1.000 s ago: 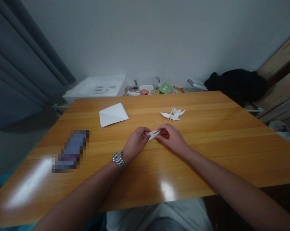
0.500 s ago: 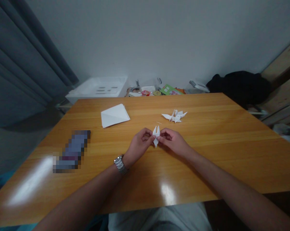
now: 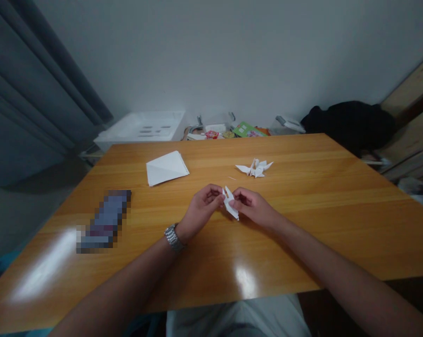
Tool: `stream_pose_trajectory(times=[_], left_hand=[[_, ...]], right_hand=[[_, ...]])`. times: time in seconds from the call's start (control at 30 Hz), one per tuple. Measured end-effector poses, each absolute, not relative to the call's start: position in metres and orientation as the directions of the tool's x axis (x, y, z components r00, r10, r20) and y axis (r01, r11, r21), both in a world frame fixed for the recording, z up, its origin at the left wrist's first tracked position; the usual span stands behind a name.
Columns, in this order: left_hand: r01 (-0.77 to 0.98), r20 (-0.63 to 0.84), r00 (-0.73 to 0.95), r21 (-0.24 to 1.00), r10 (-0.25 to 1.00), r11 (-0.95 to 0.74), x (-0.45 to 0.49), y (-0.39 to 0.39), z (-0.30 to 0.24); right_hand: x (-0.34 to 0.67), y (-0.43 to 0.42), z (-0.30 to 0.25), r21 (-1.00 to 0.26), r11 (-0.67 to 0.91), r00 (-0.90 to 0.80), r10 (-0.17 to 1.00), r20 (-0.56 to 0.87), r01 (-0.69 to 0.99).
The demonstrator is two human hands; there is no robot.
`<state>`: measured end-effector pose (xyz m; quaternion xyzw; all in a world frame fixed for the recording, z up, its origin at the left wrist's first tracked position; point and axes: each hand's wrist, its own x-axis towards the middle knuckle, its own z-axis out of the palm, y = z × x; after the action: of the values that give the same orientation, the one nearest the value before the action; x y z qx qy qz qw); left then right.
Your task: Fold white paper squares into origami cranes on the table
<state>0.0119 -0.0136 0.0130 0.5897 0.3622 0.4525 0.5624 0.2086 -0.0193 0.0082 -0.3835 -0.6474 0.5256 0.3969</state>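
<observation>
Between my two hands is a small white folded paper (image 3: 231, 204), a narrow diamond with two points at its top and a slit between them. It leans, its lower tip toward the right. My left hand (image 3: 207, 204), with a metal watch at the wrist, pinches its upper left side between thumb and fingers. My right hand (image 3: 252, 206) grips the right edge, thumb on the front face; the other fingers are partly hidden behind the paper. Beyond them, finished white paper cranes (image 3: 256, 168) lie close together on the table.
On the wooden table (image 3: 295, 262), a stack of white paper sheets (image 3: 167, 168) lies at the back left. A blurred-out phone-like object (image 3: 106, 220) rests at the left. Behind the far edge stand a white tray (image 3: 141, 126) and a green packet (image 3: 248, 130). Dark cloth (image 3: 348, 124) lies at right.
The folded paper has turned from upright to slanted, its lower tip swinging right. My left thumb has shifted up toward its points, while my right hand stays nearly in place.
</observation>
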Motion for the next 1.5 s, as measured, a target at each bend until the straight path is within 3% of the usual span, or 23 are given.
stream_pose_trajectory(times=[0.47,0.53,0.63,0.73,0.9,1.03,1.23,1.5], left_hand=[[0.000,0.185,0.310,0.981,0.933,-0.194,0.007,-0.012,0.016],[-0.020,0.192,0.318,0.980,0.928,-0.196,0.007,-0.011,0.015],[-0.031,0.235,0.349,0.970,0.907,-0.239,0.006,-0.010,0.014],[-0.007,0.288,0.355,0.952,0.889,-0.306,0.005,-0.009,0.014],[0.051,0.295,0.256,0.947,0.921,-0.318,0.006,-0.009,0.016],[0.045,0.262,0.176,0.961,0.949,-0.274,0.008,-0.013,0.020],[-0.064,0.194,0.276,0.981,0.941,-0.183,0.011,-0.015,0.020],[-0.118,0.211,0.341,0.976,0.916,-0.182,0.010,-0.015,0.018]], right_hand=[[0.208,-0.022,0.013,-0.988,0.127,-0.394,0.916,0.082,0.089],[0.207,-0.024,0.013,-0.998,0.070,-0.409,0.910,0.063,0.003],[0.206,-0.027,0.012,-0.955,-0.187,-0.516,0.856,-0.044,-0.229],[0.207,-0.028,0.014,-0.917,-0.290,-0.555,0.826,-0.096,-0.273],[0.208,-0.023,0.013,-0.948,-0.167,-0.451,0.892,-0.028,-0.272],[0.209,-0.019,0.005,-0.981,-0.076,-0.336,0.942,-0.013,-0.178],[0.206,-0.021,0.004,-0.980,-0.065,-0.334,0.943,0.002,-0.189],[0.205,-0.023,0.007,-0.975,-0.097,-0.372,0.928,-0.017,-0.198]])
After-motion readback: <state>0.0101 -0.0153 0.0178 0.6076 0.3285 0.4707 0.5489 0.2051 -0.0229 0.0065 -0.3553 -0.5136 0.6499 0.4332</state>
